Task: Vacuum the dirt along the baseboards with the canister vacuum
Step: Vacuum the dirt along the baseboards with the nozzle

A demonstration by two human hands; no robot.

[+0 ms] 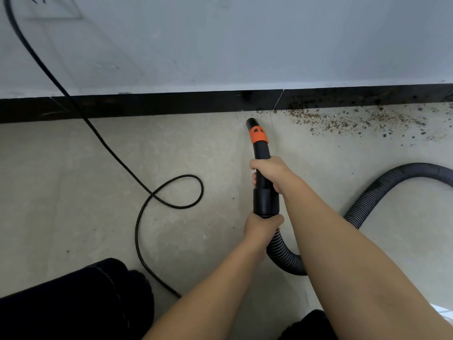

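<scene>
Dirt (343,121): brown and dark crumbs lie scattered on the floor (73,182) along the black baseboard (147,104), to the right of your nozzle; some specks cling to the baseboard itself.
Nozzle (252,123): black tip with an orange collar (258,134), pointing at the foot of the baseboard, just left of the dirt.
Right hand (268,171): your fingers are wrapped round the black wand (262,187), ahead of the cuff.
Left hand (262,225): you grip the ribbed hose (367,200) right behind the cuff.
Hose: loops back under your right arm and runs off to the right.
Cord (171,190): black, hanging down the wall (220,45), forming one loop on the floor to your left.
</scene>
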